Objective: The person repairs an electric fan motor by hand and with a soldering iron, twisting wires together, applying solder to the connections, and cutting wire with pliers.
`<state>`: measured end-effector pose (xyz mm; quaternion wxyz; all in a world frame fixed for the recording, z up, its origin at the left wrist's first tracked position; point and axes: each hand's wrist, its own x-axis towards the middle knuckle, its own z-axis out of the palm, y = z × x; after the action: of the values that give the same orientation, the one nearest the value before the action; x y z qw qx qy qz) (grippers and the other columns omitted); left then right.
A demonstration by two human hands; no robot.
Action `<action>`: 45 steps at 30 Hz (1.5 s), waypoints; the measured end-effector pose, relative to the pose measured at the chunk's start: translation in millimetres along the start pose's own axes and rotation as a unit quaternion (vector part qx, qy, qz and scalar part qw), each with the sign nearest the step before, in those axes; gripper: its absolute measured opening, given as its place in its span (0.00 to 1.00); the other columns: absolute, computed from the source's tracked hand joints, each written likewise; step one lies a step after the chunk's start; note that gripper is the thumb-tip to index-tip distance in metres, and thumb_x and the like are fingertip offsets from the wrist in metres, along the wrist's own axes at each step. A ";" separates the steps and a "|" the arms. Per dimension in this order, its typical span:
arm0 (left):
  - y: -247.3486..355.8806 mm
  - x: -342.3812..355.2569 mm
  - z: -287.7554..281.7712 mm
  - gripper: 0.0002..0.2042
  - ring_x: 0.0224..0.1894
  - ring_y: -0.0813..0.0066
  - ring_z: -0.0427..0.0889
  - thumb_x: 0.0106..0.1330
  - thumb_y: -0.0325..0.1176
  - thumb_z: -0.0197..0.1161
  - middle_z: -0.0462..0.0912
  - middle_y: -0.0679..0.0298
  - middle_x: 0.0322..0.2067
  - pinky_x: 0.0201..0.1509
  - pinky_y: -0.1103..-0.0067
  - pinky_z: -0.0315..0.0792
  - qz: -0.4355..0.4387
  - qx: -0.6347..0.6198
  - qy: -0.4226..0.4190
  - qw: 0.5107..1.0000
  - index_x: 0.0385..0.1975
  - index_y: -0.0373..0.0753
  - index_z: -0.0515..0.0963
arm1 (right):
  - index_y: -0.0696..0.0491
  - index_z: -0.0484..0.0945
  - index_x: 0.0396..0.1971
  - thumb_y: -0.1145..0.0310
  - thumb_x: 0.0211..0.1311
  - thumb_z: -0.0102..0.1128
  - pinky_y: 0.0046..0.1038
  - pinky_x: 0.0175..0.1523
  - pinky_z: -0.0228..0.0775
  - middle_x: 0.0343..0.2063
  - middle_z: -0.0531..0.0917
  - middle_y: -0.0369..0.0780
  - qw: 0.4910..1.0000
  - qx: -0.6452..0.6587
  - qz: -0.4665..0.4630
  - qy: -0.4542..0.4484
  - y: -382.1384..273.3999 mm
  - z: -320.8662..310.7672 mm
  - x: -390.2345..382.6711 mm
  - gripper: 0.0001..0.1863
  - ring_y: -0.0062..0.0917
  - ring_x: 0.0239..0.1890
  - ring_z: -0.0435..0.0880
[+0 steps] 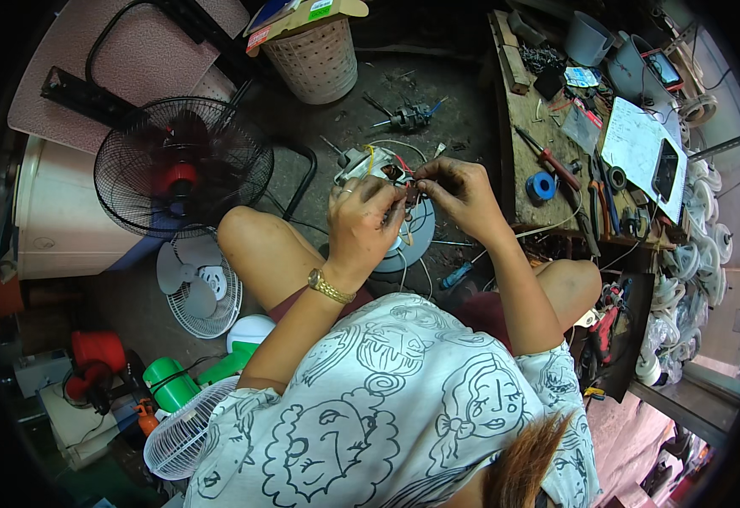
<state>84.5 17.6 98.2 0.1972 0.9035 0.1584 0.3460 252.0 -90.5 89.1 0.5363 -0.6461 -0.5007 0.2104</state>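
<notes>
Above my lap, both hands meet at an electric fan motor [368, 162] with a metal shaft and loose yellow, red, white and black wires. My left hand [360, 222], with a ring and a gold watch, is closed, its fingertips pinching a small dark block-like part [412, 197]. From the right, my right hand [461, 193] pinches with thumb and forefinger at a thin wire end beside that part. Darkened fingertips hide the exact joint. Under the hands stands a round grey fan base [421, 233], partly covered by my left hand and the motor.
Another motor [412, 117] lies on the floor beyond. A black fan [182, 169] stands left, near a wicker basket [312, 63]. At right, a wooden bench [526, 127] carries a screwdriver [548, 157], pliers [603, 199], a blue spool [541, 186] and a phone. A blue-handled screwdriver [456, 278] lies by my right knee.
</notes>
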 end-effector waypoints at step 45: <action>-7.6 -22.9 -7.1 0.13 0.49 0.62 0.77 0.61 0.39 0.67 0.79 0.60 0.47 0.54 0.64 0.63 0.018 0.051 -0.037 0.998 0.45 0.47 0.86 | 0.55 0.84 0.47 0.68 0.64 0.66 0.36 0.47 0.79 0.40 0.88 0.47 0.958 -0.218 -0.020 0.183 19.0 -55.0 -15.5 0.14 0.42 0.42 0.88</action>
<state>62.2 16.3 86.5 0.1501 0.9273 0.1524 0.3072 298.1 -129.1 86.3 0.4686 -0.7646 -0.4410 -0.0366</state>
